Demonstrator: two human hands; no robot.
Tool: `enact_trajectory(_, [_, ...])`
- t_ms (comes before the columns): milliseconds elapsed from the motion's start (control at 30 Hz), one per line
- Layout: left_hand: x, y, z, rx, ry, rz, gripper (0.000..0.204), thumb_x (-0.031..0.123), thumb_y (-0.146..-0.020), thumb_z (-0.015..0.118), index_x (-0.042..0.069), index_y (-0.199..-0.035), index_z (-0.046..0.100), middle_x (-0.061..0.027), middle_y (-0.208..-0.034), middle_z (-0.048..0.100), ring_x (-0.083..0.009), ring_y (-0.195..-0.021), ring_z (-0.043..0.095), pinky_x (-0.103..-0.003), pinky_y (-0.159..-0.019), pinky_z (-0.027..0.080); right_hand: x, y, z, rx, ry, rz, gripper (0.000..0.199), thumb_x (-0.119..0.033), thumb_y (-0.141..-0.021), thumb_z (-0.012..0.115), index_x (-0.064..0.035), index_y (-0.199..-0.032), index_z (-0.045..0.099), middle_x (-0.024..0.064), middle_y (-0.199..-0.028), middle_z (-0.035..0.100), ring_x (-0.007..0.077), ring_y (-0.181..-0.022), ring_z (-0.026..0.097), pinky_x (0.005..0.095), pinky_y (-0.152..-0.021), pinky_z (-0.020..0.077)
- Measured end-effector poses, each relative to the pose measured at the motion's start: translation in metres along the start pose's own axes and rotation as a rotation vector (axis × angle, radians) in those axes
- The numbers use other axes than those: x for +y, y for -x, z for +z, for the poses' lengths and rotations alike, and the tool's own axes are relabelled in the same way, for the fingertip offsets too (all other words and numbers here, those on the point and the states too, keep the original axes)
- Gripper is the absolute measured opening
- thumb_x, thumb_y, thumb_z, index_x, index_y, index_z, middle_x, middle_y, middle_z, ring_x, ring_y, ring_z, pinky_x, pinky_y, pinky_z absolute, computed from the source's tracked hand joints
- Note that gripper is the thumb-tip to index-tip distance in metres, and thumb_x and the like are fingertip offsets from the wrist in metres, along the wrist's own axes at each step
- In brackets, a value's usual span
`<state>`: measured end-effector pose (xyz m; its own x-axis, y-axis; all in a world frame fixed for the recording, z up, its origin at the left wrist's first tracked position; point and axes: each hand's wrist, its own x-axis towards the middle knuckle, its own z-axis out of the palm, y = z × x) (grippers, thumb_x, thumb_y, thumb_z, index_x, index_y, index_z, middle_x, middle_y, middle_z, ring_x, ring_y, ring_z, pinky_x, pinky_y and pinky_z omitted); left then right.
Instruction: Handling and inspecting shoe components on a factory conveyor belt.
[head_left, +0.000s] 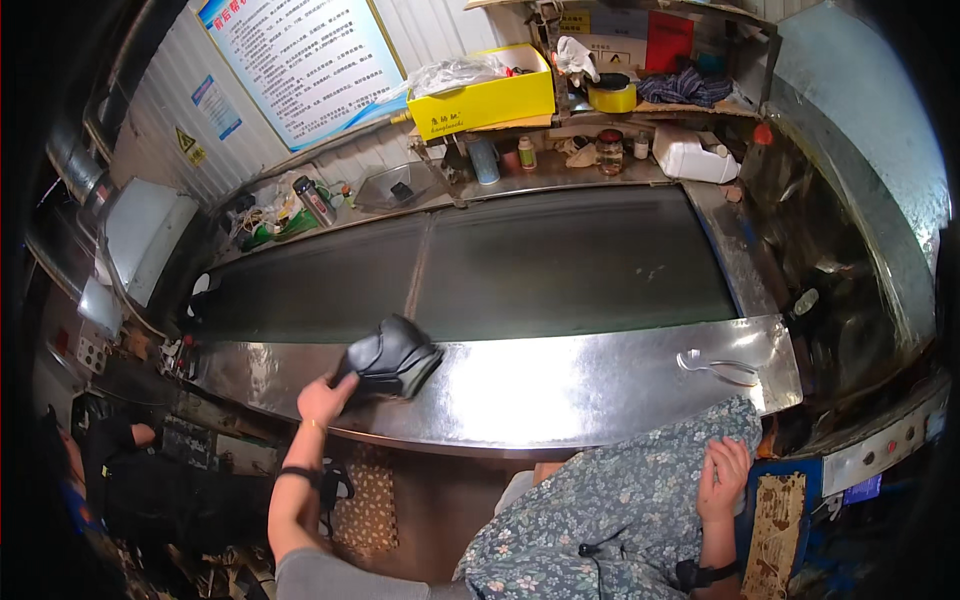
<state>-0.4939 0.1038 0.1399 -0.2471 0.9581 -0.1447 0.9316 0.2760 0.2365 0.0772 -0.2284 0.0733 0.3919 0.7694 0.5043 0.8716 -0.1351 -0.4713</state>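
My left hand (322, 402) is closed round one end of a black leather shoe (392, 358), which looks like an upper without a clear sole. The shoe is tilted just above the near steel ledge (540, 390), its rounded end pointing away to the right, partly over the edge of the dark conveyor belt (560, 265). The hand hides the gripped end. My right hand (722, 475) lies on the floral apron (610, 510), fingers loosely bent and a little apart, holding nothing. Beyond it, silver pincers (718, 367) rest at the ledge's right end.
Behind the belt, a shelf carries a yellow box (482, 105), a grey cup (484, 160), jars and a white jug (695, 153). A steel flask (315, 200) and a clear tray (398, 187) stand at the back left. Another person's dark-clothed arm (125, 440) shows at left.
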Motion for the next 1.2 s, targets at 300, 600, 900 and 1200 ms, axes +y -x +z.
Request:
enact_trajectory(300, [0.048,0.108,0.114,-0.026,0.761,0.152,0.060,0.024,-0.074,0.077,-0.005,-0.122,0.053,-0.0190,-0.117,0.066,-0.0315,-0.101,0.066,-0.040,-0.094,0.050,-0.017,-0.015,-0.002,-0.025,-0.029,-0.005,0.009,-0.009,-0.085,0.063,-0.0031,-0.089,0.069,0.0100,-0.100,0.071,0.0333,-0.105,0.062,0.0505,-0.105,0.0382])
enact_trajectory(600, [0.211,0.238,0.067,-1.398,1.811,-0.037,0.061,0.045,-0.081,0.061,-0.002,-0.120,0.058,-0.0204,-0.094,0.069,-0.0384,-0.081,0.068,-0.044,-0.078,0.058,-0.040,-0.064,-0.050,-0.015,-1.011,0.143,0.071,-0.018,-0.090,0.071,-0.0064,-0.150,0.034,0.0135,-0.149,0.045,0.0268,-0.137,0.042,0.0417,-0.113,0.0349])
enact_trajectory(900, [0.329,0.295,0.133,-1.288,1.263,0.854,0.064,0.049,-0.101,0.042,-0.002,-0.140,0.044,-0.0162,-0.136,0.052,-0.0278,-0.129,0.047,-0.041,-0.113,0.035,-0.061,-0.032,-0.177,0.213,-0.181,-0.077,0.068,-0.057,-0.073,0.070,-0.0053,-0.118,0.067,0.0164,-0.129,0.061,0.0301,-0.120,0.060,0.0369,-0.097,0.0511])
enact_trajectory(1200, [0.421,0.367,0.140,-1.354,1.160,0.832,0.036,0.035,-0.104,0.046,0.006,-0.088,0.060,-0.0050,-0.084,0.062,-0.0138,-0.075,0.060,-0.028,-0.069,0.050,-0.065,-0.021,-0.171,-0.089,-0.099,0.048,0.059,-0.058,-0.073,0.073,-0.0127,-0.111,0.067,0.0019,-0.107,0.069,0.0299,-0.082,0.069,0.0435,-0.061,0.0500])
